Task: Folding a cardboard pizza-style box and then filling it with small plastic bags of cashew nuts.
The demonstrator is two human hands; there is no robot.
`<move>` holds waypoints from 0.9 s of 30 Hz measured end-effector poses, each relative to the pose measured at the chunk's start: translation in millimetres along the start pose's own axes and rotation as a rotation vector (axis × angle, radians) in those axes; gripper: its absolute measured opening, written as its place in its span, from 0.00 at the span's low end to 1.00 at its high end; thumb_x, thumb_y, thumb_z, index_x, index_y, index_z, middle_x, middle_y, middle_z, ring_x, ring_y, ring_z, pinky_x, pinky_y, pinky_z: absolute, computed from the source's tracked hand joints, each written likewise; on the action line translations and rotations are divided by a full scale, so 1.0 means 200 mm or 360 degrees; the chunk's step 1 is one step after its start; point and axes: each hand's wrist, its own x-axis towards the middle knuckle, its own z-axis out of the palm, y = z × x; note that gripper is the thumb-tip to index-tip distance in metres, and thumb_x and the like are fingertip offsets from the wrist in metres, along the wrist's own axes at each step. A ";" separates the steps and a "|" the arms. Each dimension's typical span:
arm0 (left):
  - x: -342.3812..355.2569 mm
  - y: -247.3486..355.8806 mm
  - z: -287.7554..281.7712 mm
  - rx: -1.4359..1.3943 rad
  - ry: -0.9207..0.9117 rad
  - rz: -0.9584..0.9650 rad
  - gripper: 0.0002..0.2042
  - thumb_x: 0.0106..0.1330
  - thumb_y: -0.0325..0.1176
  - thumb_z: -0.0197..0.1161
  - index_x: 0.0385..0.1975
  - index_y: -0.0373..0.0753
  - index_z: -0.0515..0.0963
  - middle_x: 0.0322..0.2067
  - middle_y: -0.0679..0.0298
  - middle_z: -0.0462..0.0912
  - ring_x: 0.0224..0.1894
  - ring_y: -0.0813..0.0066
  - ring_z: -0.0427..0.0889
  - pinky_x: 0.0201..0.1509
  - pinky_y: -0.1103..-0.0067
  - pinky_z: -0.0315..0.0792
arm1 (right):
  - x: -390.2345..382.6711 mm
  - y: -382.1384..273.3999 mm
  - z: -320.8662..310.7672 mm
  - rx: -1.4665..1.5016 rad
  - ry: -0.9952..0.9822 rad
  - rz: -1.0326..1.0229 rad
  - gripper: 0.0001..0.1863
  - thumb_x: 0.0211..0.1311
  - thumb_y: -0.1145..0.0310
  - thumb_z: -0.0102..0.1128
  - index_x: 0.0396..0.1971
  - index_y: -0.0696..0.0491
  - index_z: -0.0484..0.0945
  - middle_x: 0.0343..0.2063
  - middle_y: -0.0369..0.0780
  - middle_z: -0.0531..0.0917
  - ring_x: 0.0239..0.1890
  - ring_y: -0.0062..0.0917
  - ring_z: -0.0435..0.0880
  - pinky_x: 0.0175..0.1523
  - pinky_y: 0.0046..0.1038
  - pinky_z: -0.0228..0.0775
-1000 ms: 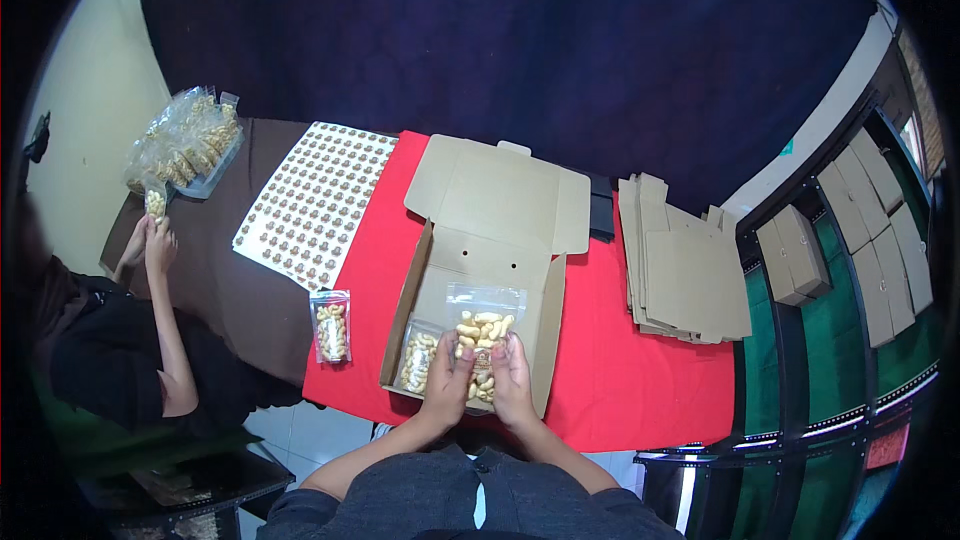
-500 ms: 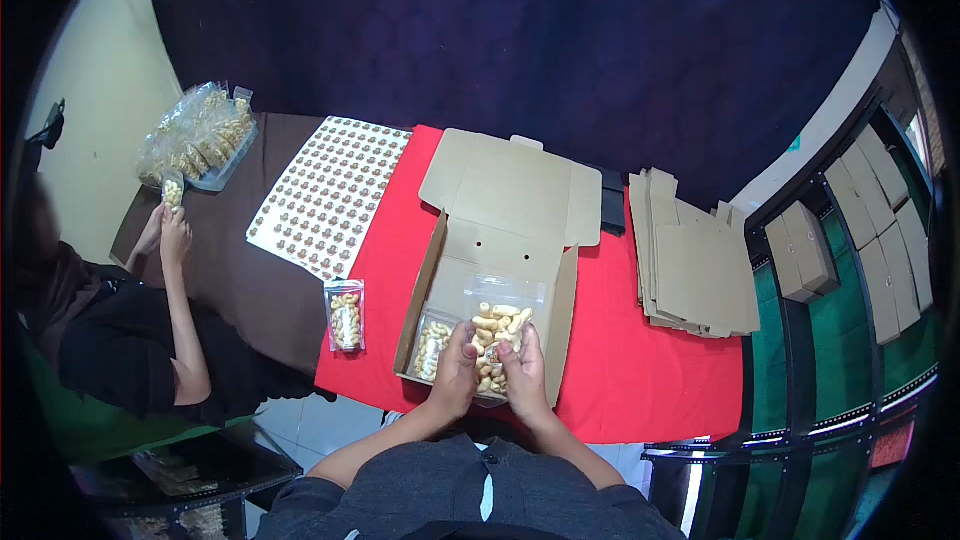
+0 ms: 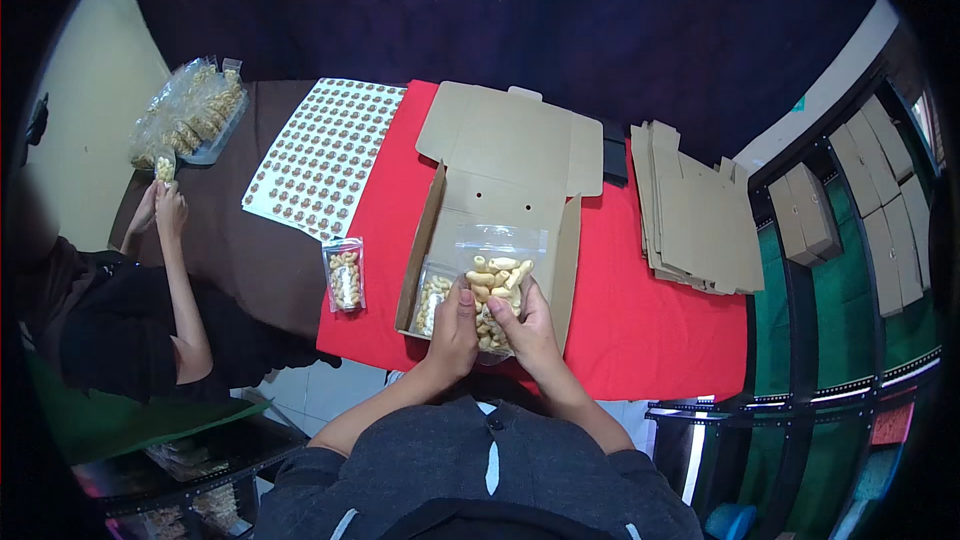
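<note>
Snack pouch is gripped in both your hands, its zip end toward the table's far edge. Your right hand's thumb has crept across its front over the last second, suggesting handling isn't finished. Your left hand clasps its left side. It sits between them, over the open box's near edge.
</note>
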 end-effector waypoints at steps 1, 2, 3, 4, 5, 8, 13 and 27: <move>-0.01 0.00 0.00 0.0001 -0.0008 -0.0009 0.28 0.72 0.52 0.31 0.48 0.29 0.66 0.38 0.53 0.78 0.43 0.68 0.78 0.46 0.76 0.70 | -0.01 0.00 0.00 0.0005 0.0010 0.0005 0.28 0.60 0.72 0.58 0.57 0.63 0.57 0.52 0.44 0.70 0.54 0.24 0.71 0.59 0.25 0.61; -0.01 -0.01 0.00 -0.0046 0.0001 -0.0064 0.28 0.72 0.52 0.32 0.48 0.29 0.66 0.38 0.54 0.78 0.42 0.69 0.78 0.46 0.77 0.70 | -0.03 -0.01 -0.01 0.0002 -0.0044 0.0006 0.29 0.59 0.73 0.58 0.57 0.63 0.56 0.51 0.43 0.70 0.53 0.24 0.71 0.58 0.25 0.62; -0.01 -0.01 0.01 -0.0093 0.0009 -0.0119 0.28 0.72 0.51 0.32 0.48 0.29 0.67 0.38 0.54 0.78 0.42 0.69 0.79 0.45 0.78 0.70 | -0.04 -0.01 -0.01 0.0000 -0.0098 0.0006 0.30 0.58 0.75 0.59 0.57 0.62 0.55 0.51 0.43 0.70 0.53 0.23 0.71 0.58 0.25 0.63; -0.02 -0.02 0.00 -0.0082 -0.0023 -0.0103 0.27 0.72 0.51 0.33 0.47 0.28 0.66 0.37 0.55 0.78 0.42 0.71 0.78 0.44 0.79 0.71 | -0.04 -0.01 -0.02 0.0027 -0.0098 0.0022 0.31 0.56 0.77 0.60 0.58 0.62 0.54 0.51 0.42 0.70 0.53 0.23 0.72 0.57 0.25 0.65; -0.02 -0.02 0.01 -0.0080 -0.0031 -0.0108 0.27 0.72 0.51 0.33 0.47 0.28 0.66 0.37 0.55 0.78 0.42 0.71 0.78 0.44 0.79 0.71 | -0.04 -0.01 -0.03 0.0031 -0.0089 0.0023 0.31 0.56 0.77 0.60 0.58 0.62 0.54 0.51 0.42 0.70 0.53 0.23 0.72 0.57 0.25 0.65; -0.02 0.00 0.02 -0.0082 -0.0054 -0.0062 0.27 0.72 0.51 0.34 0.46 0.29 0.67 0.36 0.56 0.79 0.41 0.72 0.78 0.44 0.78 0.70 | -0.05 -0.04 -0.03 0.0035 -0.0065 -0.0014 0.29 0.57 0.74 0.60 0.56 0.61 0.58 0.50 0.41 0.72 0.52 0.21 0.73 0.56 0.24 0.66; -0.01 -0.02 0.01 0.0098 -0.0046 -0.0112 0.25 0.72 0.49 0.35 0.44 0.30 0.69 0.35 0.57 0.78 0.37 0.75 0.76 0.41 0.78 0.69 | -0.05 0.00 -0.03 0.0174 0.0087 0.0112 0.28 0.58 0.72 0.60 0.56 0.60 0.59 0.50 0.41 0.73 0.51 0.21 0.73 0.56 0.24 0.65; 0.00 0.01 0.05 -0.0102 -0.0102 -0.0041 0.25 0.68 0.46 0.51 0.52 0.28 0.63 0.46 0.56 0.74 0.49 0.74 0.72 0.53 0.78 0.65 | -0.07 0.04 -0.09 0.0307 -0.0001 0.0099 0.31 0.66 0.58 0.50 0.62 0.59 0.52 0.55 0.41 0.67 0.57 0.22 0.66 0.60 0.25 0.59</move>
